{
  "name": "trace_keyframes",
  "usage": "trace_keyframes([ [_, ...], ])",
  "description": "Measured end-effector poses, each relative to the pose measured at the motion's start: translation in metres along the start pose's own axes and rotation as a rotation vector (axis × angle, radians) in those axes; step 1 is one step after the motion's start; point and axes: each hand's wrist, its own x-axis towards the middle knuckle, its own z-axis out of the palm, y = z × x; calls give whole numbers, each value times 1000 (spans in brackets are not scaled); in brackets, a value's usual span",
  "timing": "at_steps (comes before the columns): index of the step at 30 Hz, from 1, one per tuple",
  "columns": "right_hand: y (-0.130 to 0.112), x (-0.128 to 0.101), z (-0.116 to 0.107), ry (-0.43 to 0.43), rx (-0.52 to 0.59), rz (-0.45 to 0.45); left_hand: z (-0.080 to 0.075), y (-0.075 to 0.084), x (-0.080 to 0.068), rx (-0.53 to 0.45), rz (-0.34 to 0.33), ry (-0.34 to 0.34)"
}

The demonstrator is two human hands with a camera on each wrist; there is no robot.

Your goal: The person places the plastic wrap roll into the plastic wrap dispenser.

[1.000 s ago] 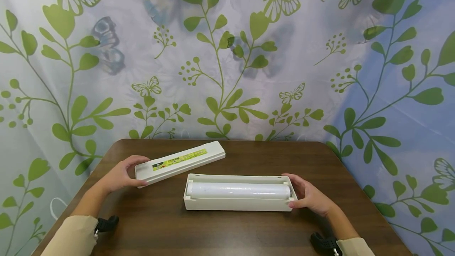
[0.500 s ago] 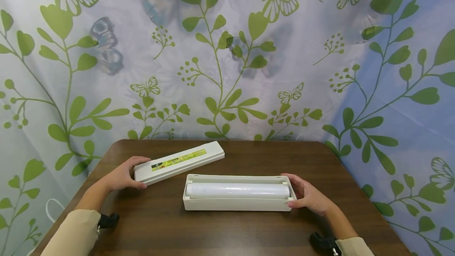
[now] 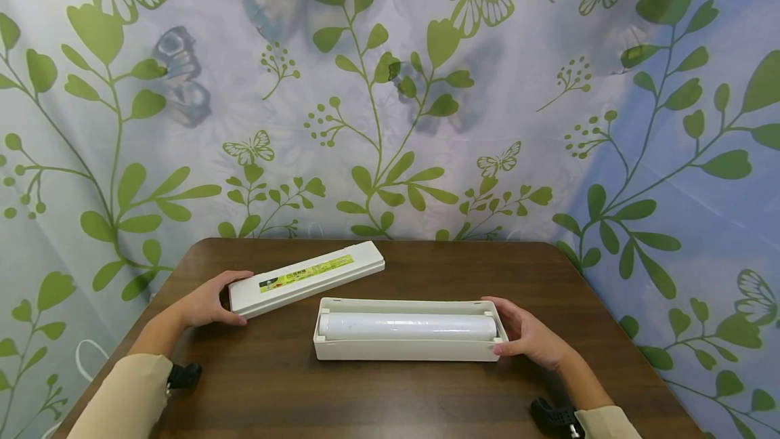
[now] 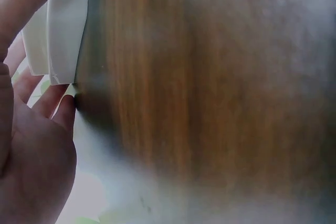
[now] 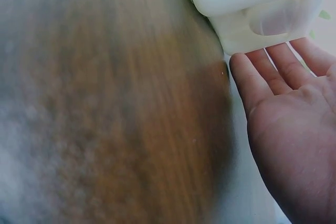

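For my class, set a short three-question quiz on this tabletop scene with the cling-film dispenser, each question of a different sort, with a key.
1. True or false: the lid is fitted on the dispenser tray.
2. Which hand is at the lid's near end? A. left hand B. right hand C. neither
3. Fill in: inside the tray lies a ____ of cling film.

Key
1. False: the lid lies apart on the brown table, behind and left of the tray.
2. A: thumb and fingers hold its end; the right hand is at the tray's right end.
3. Roll.
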Motion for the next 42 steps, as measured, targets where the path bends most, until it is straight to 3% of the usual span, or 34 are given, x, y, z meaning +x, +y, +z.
trace_keyframes([
  [21,-4,-1,1,21,5,43,0,5,6,33,-54,-59],
  [42,-4,0,3,3,29,23,3,1,6,52,-65,-23],
])
